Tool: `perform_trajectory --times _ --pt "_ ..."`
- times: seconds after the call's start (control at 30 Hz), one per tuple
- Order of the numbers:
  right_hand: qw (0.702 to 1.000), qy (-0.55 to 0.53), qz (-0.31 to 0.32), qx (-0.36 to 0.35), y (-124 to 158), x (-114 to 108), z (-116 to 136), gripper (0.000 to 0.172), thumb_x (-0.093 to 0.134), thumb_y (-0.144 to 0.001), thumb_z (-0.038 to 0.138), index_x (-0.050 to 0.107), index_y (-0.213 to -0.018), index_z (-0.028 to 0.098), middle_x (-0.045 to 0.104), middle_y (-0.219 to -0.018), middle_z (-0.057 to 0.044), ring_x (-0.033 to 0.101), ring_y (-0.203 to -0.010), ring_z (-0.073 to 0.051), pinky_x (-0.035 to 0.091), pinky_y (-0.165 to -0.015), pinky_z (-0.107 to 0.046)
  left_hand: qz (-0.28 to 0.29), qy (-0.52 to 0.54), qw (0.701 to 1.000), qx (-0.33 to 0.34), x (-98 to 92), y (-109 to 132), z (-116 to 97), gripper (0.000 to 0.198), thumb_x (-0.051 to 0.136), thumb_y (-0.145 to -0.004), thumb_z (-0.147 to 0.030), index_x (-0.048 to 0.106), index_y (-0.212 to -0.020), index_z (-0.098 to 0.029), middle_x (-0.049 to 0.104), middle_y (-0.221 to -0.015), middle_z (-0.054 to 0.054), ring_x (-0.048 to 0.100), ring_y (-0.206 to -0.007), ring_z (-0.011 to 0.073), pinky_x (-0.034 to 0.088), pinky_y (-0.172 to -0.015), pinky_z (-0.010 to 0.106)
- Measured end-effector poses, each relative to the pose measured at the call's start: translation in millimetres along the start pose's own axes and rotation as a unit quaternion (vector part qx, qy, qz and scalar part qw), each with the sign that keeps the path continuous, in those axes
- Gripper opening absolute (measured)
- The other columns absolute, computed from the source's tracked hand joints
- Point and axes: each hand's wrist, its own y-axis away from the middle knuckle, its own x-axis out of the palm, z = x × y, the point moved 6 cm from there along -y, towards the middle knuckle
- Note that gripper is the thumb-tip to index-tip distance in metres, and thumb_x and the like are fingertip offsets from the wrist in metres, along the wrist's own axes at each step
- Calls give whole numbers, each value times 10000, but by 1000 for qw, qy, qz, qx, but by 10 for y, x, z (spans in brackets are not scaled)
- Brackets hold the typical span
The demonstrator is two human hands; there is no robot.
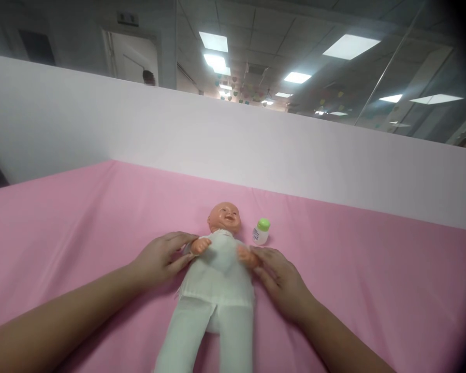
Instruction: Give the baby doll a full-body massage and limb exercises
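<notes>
Since the creased pink cover (353, 269) may give the doll (220, 282) little grip, we could skew it by pulling unevenly. It lies face-up on that cover, bald-headed and dressed in white, while our left hand (159, 259) and right hand (285, 285) each pinch one of its wrists, near a small green-capped bottle (260, 235).

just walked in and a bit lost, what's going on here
A person has both hands on a baby doll lying face up on a pink cover, its head pointing away from them. The left hand holds one of the doll's arms near its hand, and the right hand holds the other. A small bottle with a green cap is beside the doll's head, untouched.
</notes>
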Motion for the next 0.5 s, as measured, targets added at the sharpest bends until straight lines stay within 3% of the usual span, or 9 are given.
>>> perform_trajectory --times 0.13,0.23,0.3,0.37,0.43,0.5 --pt "975 -176 -84 109 -35 -158 -339 560 549 -1037 443 389 -1568 362 519 -1556 -60 583 -1344 -257 520 -1112 -490 -35 165 975 -147 -66 -17 276 451 582 -964 -483 602 -1359 -265 729 -1207 66 707 -1053 274 570 -869 363" --pt "935 -278 -157 157 -36 -295 -679 705 644 -970 512 346 -1574 304 527 -1546 -109 595 -1333 -286 550 -1068 -487 -96 321 913 -231 -79 16 595 553 672 -894 -530 567 -1344 -226 728 -1119 88 728 -941 271 586 -823 399" --pt "905 -317 -178 223 5 -333 -923 764 709 -913 543 378 -1536 251 657 -1382 -140 712 -1126 -295 626 -920 -464 -112 383 869 -292 -63 60 806 585 717 -861 -507 547 -1334 -206 718 -1033 81 722 -824 237 582 -719 361" --pt "884 -328 -164 290 64 -313 -1101 832 766 -863 541 382 -1520 204 760 -1082 -114 755 -860 -267 649 -716 -399 -106 393 845 -346 -61 109 968 559 739 -841 -461 557 -1291 -184 709 -975 74 700 -740 203 543 -627 306" --pt "874 -320 -154 332 119 -284 -1192 850 795 -835 526 403 -1500 169 739 -827 -56 725 -674 -238 608 -551 -343 -89 382 833 -389 -69 153 1069 544 760 -815 -438 571 -1246 -164 709 -956 81 684 -696 189 503 -566 277" --pt "874 -300 -177 340 149 -286 -1213 803 788 -830 531 454 -1462 166 695 -724 -24 697 -584 -223 578 -478 -327 -75 378 828 -407 -81 174 1102 566 784 -793 -443 573 -1235 -159 713 -954 86 693 -711 198 503 -563 276"
